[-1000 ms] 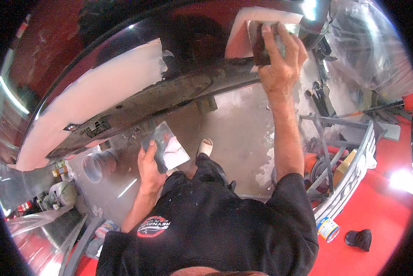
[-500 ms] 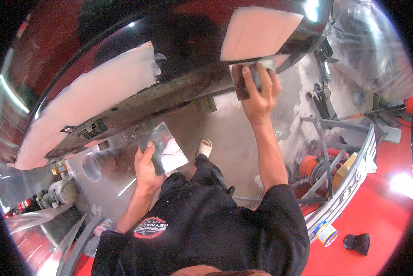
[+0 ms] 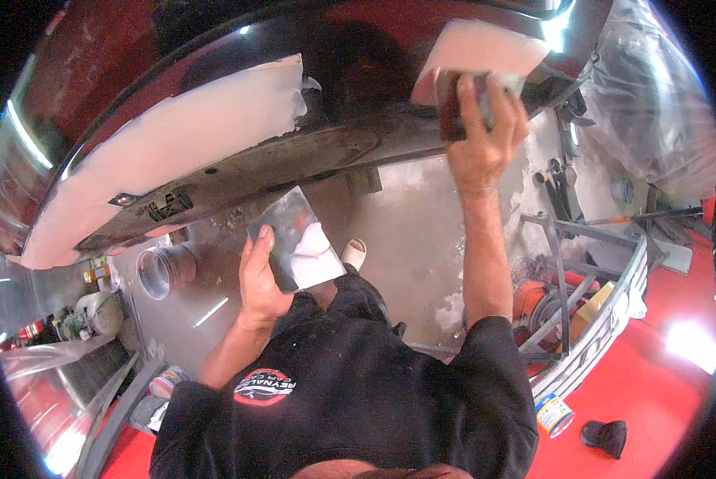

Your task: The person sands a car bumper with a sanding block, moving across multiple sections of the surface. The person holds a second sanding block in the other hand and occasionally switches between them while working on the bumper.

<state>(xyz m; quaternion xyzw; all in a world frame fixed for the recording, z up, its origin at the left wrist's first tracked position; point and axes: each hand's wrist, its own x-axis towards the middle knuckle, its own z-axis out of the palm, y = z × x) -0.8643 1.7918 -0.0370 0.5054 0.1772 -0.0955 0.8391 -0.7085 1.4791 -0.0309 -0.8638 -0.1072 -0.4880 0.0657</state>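
Observation:
My right hand grips a flat, dark putty spreader and presses it over the lower part of a pale pink filler patch. That patch lies at the right of a glossy dark car bumper. A longer filler patch with ragged edges spreads across the bumper's left side. Below the bumper, my left hand holds a grey mixing plate by its left edge, thumb on top. A lump of pale putty sits on the plate's right side. The spreader's working edge is hidden behind my fingers.
A clear plastic bucket stands on the floor at left, near a small compressor. At right are a metal frame with stored items, plastic sheeting, a can and a black cloth-like item on red flooring.
My right hand has moved the spreader up from the right patch's lower edge onto the patch. My left hand still holds the plate, now slightly farther right. The whole view has shifted a little.

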